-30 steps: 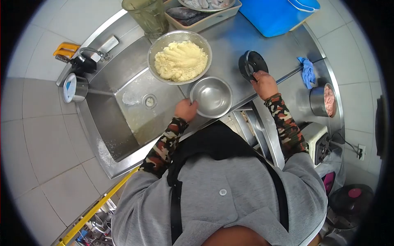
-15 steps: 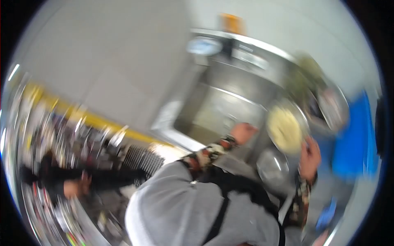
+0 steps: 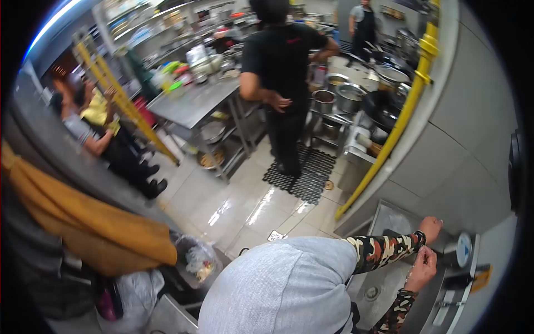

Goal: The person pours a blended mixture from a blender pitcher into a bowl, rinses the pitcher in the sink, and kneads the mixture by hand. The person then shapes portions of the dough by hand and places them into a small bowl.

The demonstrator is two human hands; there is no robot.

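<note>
My left hand (image 3: 430, 230) is over the sink (image 3: 389, 281) at the right, its fingers curled together and nothing visible in them. Just below it in the view, my right hand (image 3: 421, 269) is near the left wrist, fingers bent and pressed together, with pale wet residue on them. No object shows in that hand either. A round metal container (image 3: 463, 249) with a blue and white top stands beyond the hands, near the faucet (image 3: 451, 303). Camouflage sleeves cover both forearms.
A person in black (image 3: 283, 72) stands on a black mat (image 3: 303, 172). Other people are at the left and back. A yellow pipe (image 3: 389, 139) runs beside the wall. Pots (image 3: 350, 97), a steel table (image 3: 192, 103) and a lined bin (image 3: 200, 261) are around.
The view has swung far to the left, bringing the kitchen and people into sight. My hands have left the steel bowl and black item and come together over the sink.
</note>
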